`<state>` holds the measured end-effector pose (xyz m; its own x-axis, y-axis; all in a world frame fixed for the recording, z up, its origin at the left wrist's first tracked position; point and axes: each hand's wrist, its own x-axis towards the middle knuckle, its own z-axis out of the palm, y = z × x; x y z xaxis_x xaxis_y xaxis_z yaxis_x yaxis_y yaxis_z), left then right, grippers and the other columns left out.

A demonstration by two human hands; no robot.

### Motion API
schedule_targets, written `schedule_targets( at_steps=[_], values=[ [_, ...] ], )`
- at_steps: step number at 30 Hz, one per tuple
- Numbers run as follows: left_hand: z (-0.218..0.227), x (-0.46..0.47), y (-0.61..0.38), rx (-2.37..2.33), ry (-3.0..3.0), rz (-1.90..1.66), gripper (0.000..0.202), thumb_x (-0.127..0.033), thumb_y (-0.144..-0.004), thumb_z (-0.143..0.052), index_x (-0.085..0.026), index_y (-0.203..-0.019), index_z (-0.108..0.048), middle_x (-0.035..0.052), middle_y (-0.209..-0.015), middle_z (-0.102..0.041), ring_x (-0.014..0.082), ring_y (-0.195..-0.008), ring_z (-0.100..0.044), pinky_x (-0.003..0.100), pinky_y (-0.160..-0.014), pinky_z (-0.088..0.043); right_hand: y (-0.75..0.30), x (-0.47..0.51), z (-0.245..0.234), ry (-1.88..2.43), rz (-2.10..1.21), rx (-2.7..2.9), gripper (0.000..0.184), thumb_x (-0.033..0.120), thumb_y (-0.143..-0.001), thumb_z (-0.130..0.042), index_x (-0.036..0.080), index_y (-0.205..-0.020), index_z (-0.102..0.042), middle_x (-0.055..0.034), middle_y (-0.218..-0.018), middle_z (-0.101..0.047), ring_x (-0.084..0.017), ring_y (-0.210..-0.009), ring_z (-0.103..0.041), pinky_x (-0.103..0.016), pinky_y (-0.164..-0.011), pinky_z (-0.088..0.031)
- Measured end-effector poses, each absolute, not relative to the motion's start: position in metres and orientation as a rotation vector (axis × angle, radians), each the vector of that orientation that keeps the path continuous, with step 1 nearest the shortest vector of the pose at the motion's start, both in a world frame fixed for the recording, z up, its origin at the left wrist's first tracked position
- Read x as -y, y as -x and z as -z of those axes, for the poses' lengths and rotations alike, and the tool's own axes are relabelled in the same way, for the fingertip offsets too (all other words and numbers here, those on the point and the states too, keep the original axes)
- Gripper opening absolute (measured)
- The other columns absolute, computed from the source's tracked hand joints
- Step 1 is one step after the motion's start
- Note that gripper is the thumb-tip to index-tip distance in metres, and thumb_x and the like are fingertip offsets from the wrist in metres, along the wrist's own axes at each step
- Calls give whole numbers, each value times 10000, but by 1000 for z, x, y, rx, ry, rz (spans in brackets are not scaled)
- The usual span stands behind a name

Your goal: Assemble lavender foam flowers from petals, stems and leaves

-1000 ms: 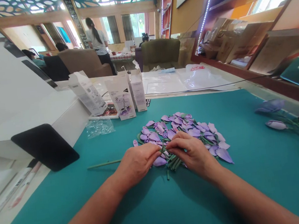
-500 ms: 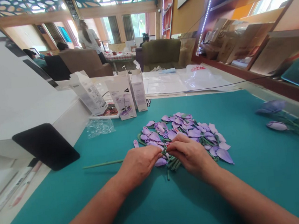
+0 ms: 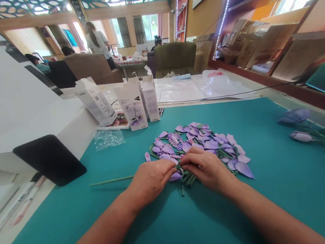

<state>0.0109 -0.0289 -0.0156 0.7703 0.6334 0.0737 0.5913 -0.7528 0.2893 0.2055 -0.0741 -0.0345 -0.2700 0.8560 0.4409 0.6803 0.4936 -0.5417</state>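
Note:
My left hand (image 3: 152, 178) and my right hand (image 3: 205, 166) meet fingertip to fingertip over the near edge of a heap of purple petal pieces (image 3: 201, 143) on the teal mat (image 3: 272, 188). Both pinch a small green piece (image 3: 179, 166) between them. A long thin green stem (image 3: 110, 180) runs out to the left from under my left hand. Short green stem pieces (image 3: 188, 179) lie under my fingers.
Three white product boxes (image 3: 133, 105) stand at the mat's far left edge, beside a crumpled clear bag (image 3: 108, 138). A black pad (image 3: 49, 159) leans at the left. Finished purple flowers (image 3: 300, 136) lie at the right. People stand and sit far behind.
The long green stem has shifted a little to the left under my left hand. My hands stay pressed together. The standing person in the background moved left.

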Motion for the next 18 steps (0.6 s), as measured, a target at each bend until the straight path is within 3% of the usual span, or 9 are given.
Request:
schedule_targets(
  at_steps=[7, 18],
  values=[
    [10, 24, -3, -935, -2528, -313, 290, -237, -871, -552, -222, -1160, -576, 33, -1159, -662, 193, -1000, -619, 292, -855, -459, -217, 70, 31, 1332, -433, 1934, 135, 155, -859, -547, 203, -831, -671, -26, -784, -626, -154, -725, -596, -278, -640, -455],
    [5, 13, 6, -1001, -2491, -294, 271, -325, -921, -443, -224, -1059, -655, 29, -1034, -708, 204, -913, -641, 283, -764, -460, -241, 63, 34, 1386, -607, 1630, 149, 303, -837, -562, 208, -817, -675, -19, -749, -605, -153, -676, -543, -282, -590, -429]
  ],
)
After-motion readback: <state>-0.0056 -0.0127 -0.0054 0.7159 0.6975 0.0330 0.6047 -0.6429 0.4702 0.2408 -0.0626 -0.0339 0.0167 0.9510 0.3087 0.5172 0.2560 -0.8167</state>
